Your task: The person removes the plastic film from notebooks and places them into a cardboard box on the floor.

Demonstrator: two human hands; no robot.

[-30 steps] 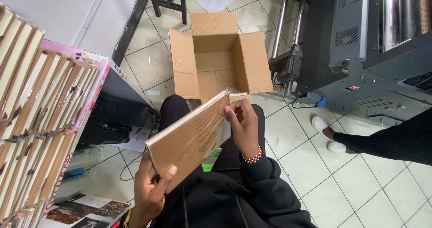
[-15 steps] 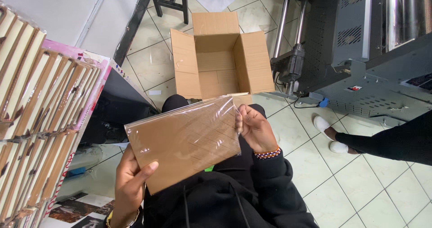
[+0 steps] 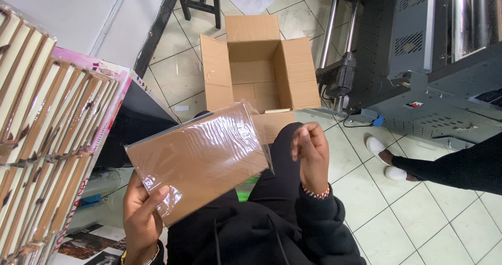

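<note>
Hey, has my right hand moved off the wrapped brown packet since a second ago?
Yes. The right hand has let go of the wrapped packet and drifted right, judged against the open cardboard box; only the left hand holds it.

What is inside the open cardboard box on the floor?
The open cardboard box looks mostly empty: bare brown walls and floor, plus one thin flat pale item near its front edge. The plastic-wrapped brown packet in the left hand covers the front left corner.

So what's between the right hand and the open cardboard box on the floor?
In the head view, only the person's black-clad knee lies between the right hand and the open cardboard box; its near flap reaches that knee.
</note>
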